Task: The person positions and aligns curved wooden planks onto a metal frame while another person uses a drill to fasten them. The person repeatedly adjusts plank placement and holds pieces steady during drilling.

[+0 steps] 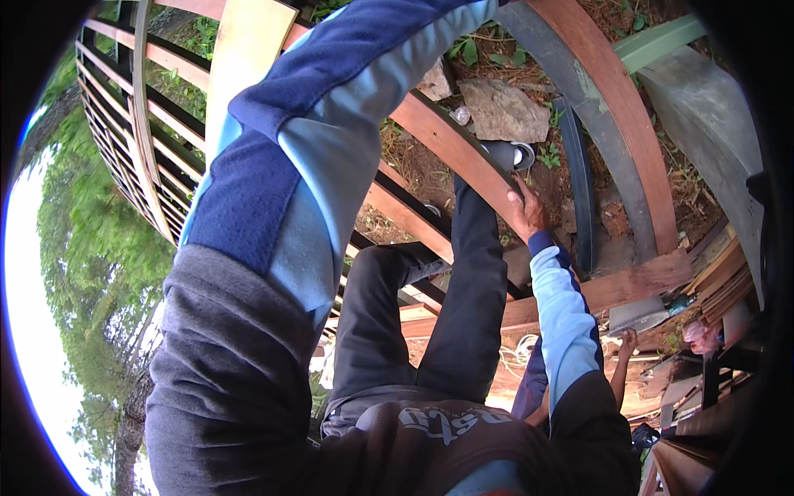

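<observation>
My right hand [528, 211] grips the edge of a reddish-brown wooden beam [438, 136] that runs diagonally under me. Its sleeve is light blue with a dark blue cuff. My left arm, in a blue and grey sleeve [331, 99], reaches up across the picture and leaves it at the top edge, so my left hand is hidden. My legs in dark trousers [475, 289] stretch down toward the beam, and one grey shoe [509, 154] rests on it just above my right hand.
A frame of dark and brown wooden rails [124, 140] curves away at the left, with trees beyond. Below lie a grey rock [500, 107], bare earth, a curved brown plank [628, 124] and stacked boards [728, 281]. Another person's raised bare hand [627, 341] shows lower right.
</observation>
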`<state>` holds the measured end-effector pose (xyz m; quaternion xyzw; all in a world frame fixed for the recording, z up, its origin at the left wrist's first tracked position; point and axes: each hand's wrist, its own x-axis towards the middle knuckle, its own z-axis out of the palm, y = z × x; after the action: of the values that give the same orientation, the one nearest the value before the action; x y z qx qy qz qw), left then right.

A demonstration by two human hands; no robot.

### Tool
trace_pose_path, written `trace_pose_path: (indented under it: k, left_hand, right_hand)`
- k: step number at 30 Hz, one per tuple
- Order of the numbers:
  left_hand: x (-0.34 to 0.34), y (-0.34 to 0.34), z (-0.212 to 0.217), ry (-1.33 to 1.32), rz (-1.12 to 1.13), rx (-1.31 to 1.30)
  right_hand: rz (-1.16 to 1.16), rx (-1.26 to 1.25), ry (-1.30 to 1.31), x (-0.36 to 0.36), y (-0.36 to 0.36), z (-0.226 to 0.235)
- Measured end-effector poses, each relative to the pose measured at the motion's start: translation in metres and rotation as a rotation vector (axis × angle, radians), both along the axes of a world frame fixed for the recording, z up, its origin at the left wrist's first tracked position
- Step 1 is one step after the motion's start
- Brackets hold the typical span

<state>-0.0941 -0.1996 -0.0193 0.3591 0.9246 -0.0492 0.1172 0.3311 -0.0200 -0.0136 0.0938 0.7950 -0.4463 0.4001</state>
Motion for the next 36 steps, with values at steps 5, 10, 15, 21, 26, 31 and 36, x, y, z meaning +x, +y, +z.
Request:
trace_pose_path:
  k: [5,10,15,21,26,31,36]
  left_hand:
    - [-0.021,-0.011,-0.003,-0.115,-0.134,0.14]
    - [-0.02,-0.005,0.02,-0.221,-0.007,0.048]
    - [-0.021,-0.003,0.023,-0.323,0.033,0.013]
    - [-0.023,-0.007,0.005,-0.236,-0.029,0.076]
    - [-0.027,-0.014,-0.005,-0.134,-0.219,0.103]
    - [-0.026,-0.015,0.001,-0.168,-0.209,0.067]
    - [-0.027,-0.013,0.01,-0.053,-0.303,-0.027]
  right_hand:
    - [0.02,0.018,0.021,-0.001,0.0,-0.002]
    - [0.002,0.005,-0.009,0.0,0.0,-0.004]
    - [0.015,0.021,-0.018,0.0,-0.001,-0.006]
    - [0.023,0.041,0.011,-0.001,-0.001,-0.003]
    - [0.021,0.049,-0.009,-0.004,-0.003,0.0]
    - [0.029,0.099,0.018,-0.006,-0.002,0.005]
    - [-0.013,0.163,0.012,-0.003,-0.008,0.004]
